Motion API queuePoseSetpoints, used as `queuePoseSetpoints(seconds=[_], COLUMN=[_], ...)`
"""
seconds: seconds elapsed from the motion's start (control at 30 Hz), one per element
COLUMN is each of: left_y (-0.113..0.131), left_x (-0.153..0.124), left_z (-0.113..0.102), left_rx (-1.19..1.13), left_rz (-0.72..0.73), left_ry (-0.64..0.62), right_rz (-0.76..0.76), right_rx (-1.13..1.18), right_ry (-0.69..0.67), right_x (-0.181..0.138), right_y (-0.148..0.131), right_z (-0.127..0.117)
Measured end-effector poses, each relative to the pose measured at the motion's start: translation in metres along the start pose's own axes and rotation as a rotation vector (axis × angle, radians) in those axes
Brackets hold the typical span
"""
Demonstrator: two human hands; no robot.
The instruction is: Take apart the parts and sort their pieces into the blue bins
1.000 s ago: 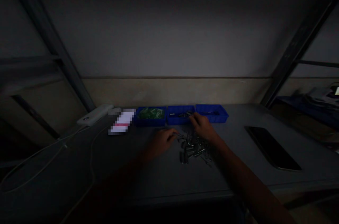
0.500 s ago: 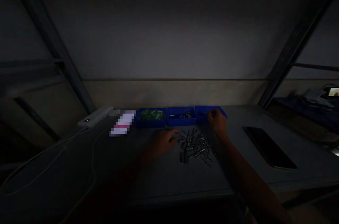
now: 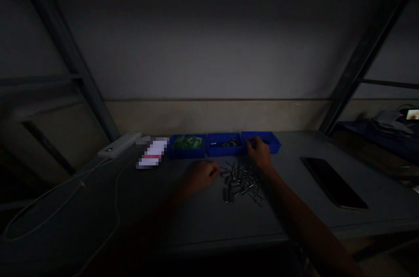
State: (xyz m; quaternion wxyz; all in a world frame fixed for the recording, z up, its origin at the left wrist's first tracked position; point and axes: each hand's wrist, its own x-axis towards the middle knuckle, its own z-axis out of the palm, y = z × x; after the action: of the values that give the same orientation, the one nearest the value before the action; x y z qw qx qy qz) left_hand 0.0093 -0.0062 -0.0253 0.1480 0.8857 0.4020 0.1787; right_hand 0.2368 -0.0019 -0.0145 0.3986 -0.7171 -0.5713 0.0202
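A loose pile of small metal parts (image 3: pixel 241 183), thin pins and short cylinders among them, lies on the grey table. At its left edge is my left hand (image 3: pixel 204 174), fingers curled together; whatever they pinch is too dark to make out. My right hand (image 3: pixel 260 152) hovers at the front left of the right blue bin (image 3: pixel 275 148), thumb and fingertips closed, with any held piece hidden. The middle blue bin (image 3: pixel 222 151) contains several metal pieces. Green pieces, perhaps in clear wrapping, fill the left blue bin (image 3: pixel 186 153).
A dark phone (image 3: pixel 334 182) lies at the right. To the left are a white power bank (image 3: pixel 119 145) with a cable (image 3: pixel 116 189) and a blurred-out bright screen (image 3: pixel 153 153). Metal frame posts (image 3: pixel 94 107) rise on both sides before the wall.
My right hand has moved left from inside the right bin toward the gap beside the middle bin. The fingers of my left hand have drawn closer together at the pile's edge.
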Motion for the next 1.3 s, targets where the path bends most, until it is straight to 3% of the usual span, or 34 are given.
queuePoseSetpoints(seconds=[0.3, 0.5, 0.73, 0.83, 1.0, 1.3], left_y=[0.005, 0.004, -0.002, -0.001, 0.0, -0.002], left_x=[0.001, 0.001, 0.001, 0.001, 0.001, 0.001], left_z=[0.004, 0.008, 0.009, 0.01, 0.008, 0.004], left_rx=[0.03, 0.068, -0.094, -0.132, -0.176, -0.176], left_rz=[0.027, -0.003, -0.007, 0.009, 0.05, -0.013], left_ry=[0.023, 0.134, 0.324, 0.324, 0.332, 0.233], right_rz=[-0.263, -0.323, -0.418, -0.461, -0.48, -0.467], right_rx=[0.149, 0.123, 0.094, 0.083, 0.062, 0.134], right_ry=[-0.236, -0.31, -0.438, -0.486, -0.45, -0.451], right_x=[-0.028, -0.03, -0.032, -0.032, -0.033, -0.035], right_y=[-0.041, -0.04, -0.041, -0.04, -0.039, -0.04], right_z=[0.011, 0.014, 0.01, 0.011, 0.013, 0.012])
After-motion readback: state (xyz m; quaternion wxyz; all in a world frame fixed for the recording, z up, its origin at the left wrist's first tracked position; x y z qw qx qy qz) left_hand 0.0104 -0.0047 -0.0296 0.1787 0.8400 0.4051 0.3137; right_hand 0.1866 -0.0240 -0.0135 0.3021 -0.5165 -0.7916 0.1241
